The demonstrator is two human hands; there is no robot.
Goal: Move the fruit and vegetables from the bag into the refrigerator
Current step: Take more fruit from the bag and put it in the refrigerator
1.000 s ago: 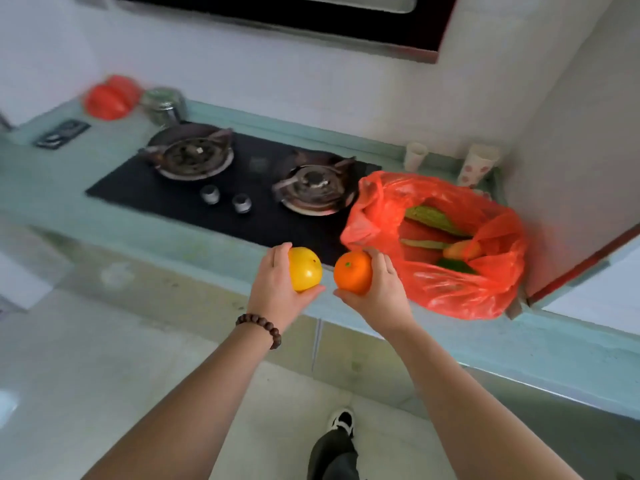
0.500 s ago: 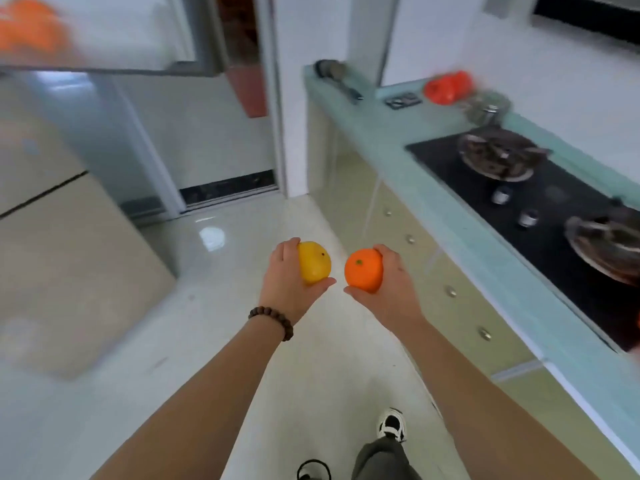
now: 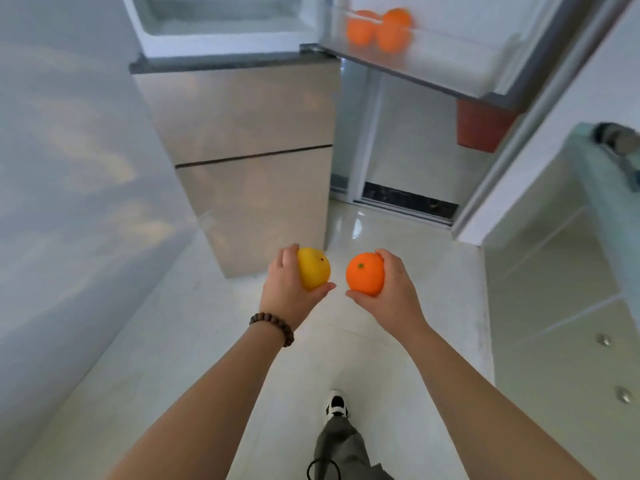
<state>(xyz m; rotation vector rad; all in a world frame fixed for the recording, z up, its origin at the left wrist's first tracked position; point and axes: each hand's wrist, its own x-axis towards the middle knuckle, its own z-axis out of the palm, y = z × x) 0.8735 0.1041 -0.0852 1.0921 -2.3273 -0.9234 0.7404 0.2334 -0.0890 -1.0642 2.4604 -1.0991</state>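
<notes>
A person's left hand grips a yellow fruit while the right hand grips an orange, the two held side by side but apart above a pale tiled floor. Ahead of both hands stands the refrigerator, its upper door swung open; beyond the right hand's orange, three oranges sit on that door's shelf. A beaded bracelet circles the left wrist.

pale tiled floor, a teal surface at right, a beaded bracelet, one sneaker.
</notes>
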